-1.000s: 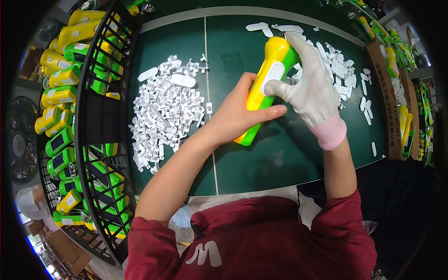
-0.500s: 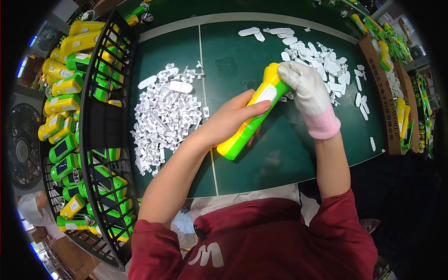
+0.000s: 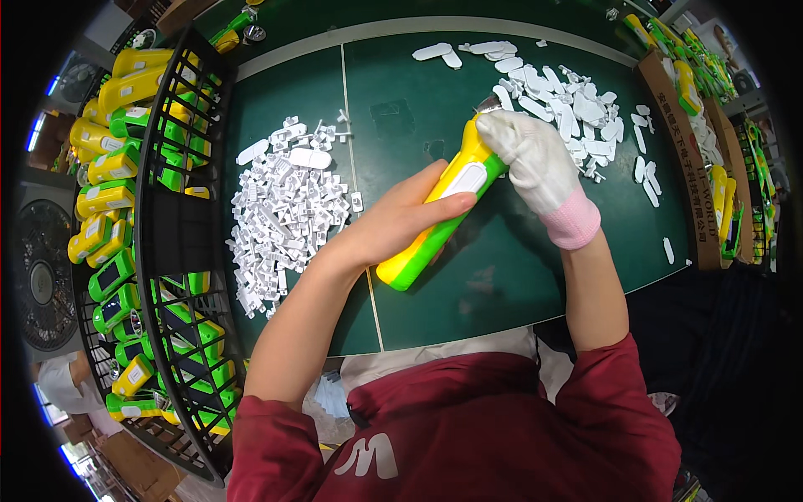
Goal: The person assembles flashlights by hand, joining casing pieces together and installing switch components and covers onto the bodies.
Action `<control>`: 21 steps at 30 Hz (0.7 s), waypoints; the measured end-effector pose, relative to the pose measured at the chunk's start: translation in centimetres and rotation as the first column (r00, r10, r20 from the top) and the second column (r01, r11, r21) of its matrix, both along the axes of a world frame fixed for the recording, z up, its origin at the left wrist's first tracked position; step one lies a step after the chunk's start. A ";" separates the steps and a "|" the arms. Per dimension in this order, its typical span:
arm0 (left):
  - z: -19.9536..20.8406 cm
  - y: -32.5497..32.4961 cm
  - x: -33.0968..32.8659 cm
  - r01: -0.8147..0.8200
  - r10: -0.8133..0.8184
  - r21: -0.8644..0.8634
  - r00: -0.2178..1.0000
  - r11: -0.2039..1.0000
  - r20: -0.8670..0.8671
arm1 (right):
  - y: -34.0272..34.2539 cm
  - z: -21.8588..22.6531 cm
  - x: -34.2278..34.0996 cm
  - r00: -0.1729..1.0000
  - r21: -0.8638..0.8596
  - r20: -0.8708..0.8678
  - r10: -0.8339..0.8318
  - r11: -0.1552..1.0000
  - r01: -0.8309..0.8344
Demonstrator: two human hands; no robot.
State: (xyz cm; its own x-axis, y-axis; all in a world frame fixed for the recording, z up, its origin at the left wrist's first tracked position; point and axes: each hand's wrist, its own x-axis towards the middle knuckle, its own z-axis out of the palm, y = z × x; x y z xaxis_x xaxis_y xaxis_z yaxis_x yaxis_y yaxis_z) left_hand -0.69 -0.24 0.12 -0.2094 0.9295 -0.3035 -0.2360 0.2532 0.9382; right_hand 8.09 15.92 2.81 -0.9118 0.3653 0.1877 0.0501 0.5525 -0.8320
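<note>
A yellow and green flashlight (image 3: 456, 188) is held slantwise over the table, its head end up and away from me. My bare left hand (image 3: 406, 209) wraps round its body, the thumb lying across the lower end of a white oval cover (image 3: 467, 181) on its side. My right hand (image 3: 527, 159), in a white glove with a pink cuff, is closed at the head end, fingers bent round the rim. A shiny metallic part (image 3: 488, 105) shows at that end beside the gloved fingers; most of it is hidden.
Small white plastic parts (image 3: 280, 213) are heaped on the left of the green table (image 3: 435, 309); white oval covers (image 3: 577, 109) lie scattered at the far right. A black crate (image 3: 180, 243) full of flashlights stands left. A cardboard box (image 3: 677, 159) borders the right.
The flashlight and both hands have shifted slightly left in the picture. A shiny part now shows at the flashlight's head, where earlier only the yellow rim was seen.
</note>
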 end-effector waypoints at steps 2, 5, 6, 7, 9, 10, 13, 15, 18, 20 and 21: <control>-0.1 0.0 0.0 -0.022 0.022 0.000 1.000 1.000 0.015 | -0.1 -0.1 -0.2 1.000 -0.020 0.016 -0.004 1.000 0.004; 0.1 0.0 0.0 -0.022 0.024 -0.024 0.998 0.999 0.064 | 0.0 0.0 0.0 0.999 -0.051 0.044 -0.003 0.999 0.005; 0.4 0.1 -0.1 -0.020 0.022 -0.030 0.998 0.999 0.062 | 0.0 0.2 -0.1 0.999 -0.058 0.044 0.003 0.998 0.000; 0.6 0.1 -0.2 -0.018 0.020 -0.035 0.998 0.999 0.060 | 0.0 0.2 -0.1 0.999 -0.063 0.046 0.009 0.998 -0.006; 0.5 0.1 -0.5 -0.014 0.016 -0.026 0.998 1.000 0.055 | 0.0 0.2 -0.1 0.999 -0.227 0.025 0.040 0.973 -0.033; 0.5 0.1 -0.6 -0.008 0.012 -0.032 0.991 0.999 0.130 | 0.4 0.0 -0.2 0.997 -0.199 0.066 0.032 0.980 -0.018; -0.4 0.3 -0.7 -0.037 0.033 0.017 0.974 0.999 0.224 | -1.4 -0.1 -0.8 0.959 -0.029 -0.137 -0.248 0.969 0.246; -0.8 0.6 -0.4 -0.280 0.225 0.057 0.865 0.958 0.449 | -1.6 -0.7 -0.9 0.907 0.153 -0.280 -0.314 0.918 0.365; -0.6 1.0 -0.8 -0.543 0.338 0.226 0.743 0.809 0.577 | -3.5 -0.3 0.1 0.931 0.190 -0.317 -0.178 0.951 0.246; -0.8 0.9 -1.3 -0.672 0.416 0.266 0.670 0.691 0.615 | -4.8 -0.3 0.3 0.981 0.114 -0.161 -0.107 0.985 0.126; -1.0 0.9 -1.7 -0.730 0.447 0.259 0.617 0.633 0.647 | -5.2 -0.3 0.3 0.996 0.111 -0.062 -0.068 0.991 0.075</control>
State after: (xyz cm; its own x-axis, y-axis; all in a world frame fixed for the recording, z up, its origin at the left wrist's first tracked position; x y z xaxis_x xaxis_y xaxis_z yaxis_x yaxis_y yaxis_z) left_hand -2.38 0.64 -0.89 -0.7186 0.6862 -0.1125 -0.6059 -0.5385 0.5856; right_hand 8.37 10.76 2.51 -0.8704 0.4023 0.2837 0.0460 0.6402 -0.7668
